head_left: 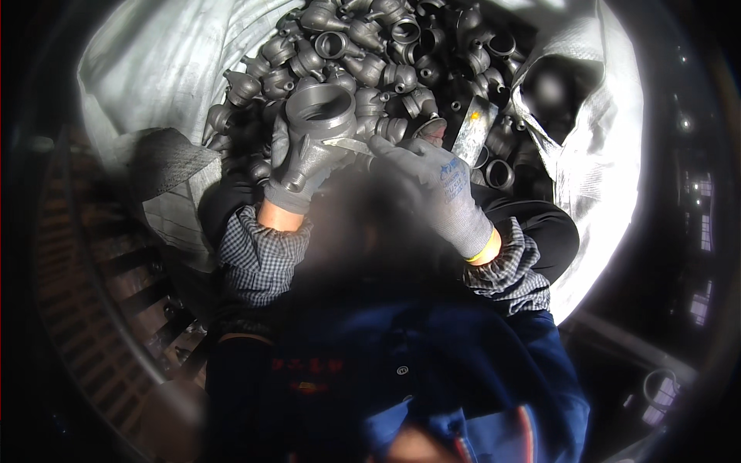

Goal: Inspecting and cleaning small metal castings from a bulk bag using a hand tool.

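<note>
My left hand (282, 181), in a grey glove, is closed round a grey cast-metal fitting (323, 116). The fitting's wide round mouth tilts upward, and a narrower neck points down toward my wrist. My right hand (440, 181), gloved too, grips a thin flat metal blade (349, 145) whose tip reaches the fitting's side just below the rim. Whether this blade is a file or a scraper I cannot tell. Fingers hide its grip.
Many similar cast fittings (367, 69) lie heaped inside a large white woven sack (174, 69). A flat metal bar (473, 135) with a yellow mark stands slanted among them beside my right hand. Slatted brown grating (81, 270) lies to the left outside the sack.
</note>
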Motion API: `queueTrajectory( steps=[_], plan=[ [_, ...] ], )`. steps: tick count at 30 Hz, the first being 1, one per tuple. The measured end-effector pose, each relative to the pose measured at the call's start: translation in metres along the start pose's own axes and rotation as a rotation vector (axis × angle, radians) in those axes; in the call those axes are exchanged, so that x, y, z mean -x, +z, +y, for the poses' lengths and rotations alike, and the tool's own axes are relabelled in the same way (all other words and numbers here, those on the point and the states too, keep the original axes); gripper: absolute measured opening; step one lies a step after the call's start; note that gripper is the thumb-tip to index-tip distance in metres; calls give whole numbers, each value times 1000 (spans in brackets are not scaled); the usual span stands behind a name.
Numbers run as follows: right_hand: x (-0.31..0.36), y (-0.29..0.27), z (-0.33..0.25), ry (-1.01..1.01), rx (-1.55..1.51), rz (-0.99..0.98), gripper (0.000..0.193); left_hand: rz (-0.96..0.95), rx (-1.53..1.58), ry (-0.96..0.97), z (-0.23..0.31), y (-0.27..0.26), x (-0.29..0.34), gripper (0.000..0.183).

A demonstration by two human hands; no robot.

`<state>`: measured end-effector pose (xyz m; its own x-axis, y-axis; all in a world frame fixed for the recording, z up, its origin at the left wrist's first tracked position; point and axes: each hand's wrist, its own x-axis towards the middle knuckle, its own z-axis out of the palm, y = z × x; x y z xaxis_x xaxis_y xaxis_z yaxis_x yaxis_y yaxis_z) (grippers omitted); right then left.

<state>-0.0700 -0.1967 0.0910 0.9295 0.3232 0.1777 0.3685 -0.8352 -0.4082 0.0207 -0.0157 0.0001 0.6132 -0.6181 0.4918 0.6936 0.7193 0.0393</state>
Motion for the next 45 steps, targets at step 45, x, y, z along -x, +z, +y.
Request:
queueTrajectory(
  steps=[45],
  plan=[
    [8,9,5,19,-74,63,38,651,135,245,-11,36,0,71]
  ],
)
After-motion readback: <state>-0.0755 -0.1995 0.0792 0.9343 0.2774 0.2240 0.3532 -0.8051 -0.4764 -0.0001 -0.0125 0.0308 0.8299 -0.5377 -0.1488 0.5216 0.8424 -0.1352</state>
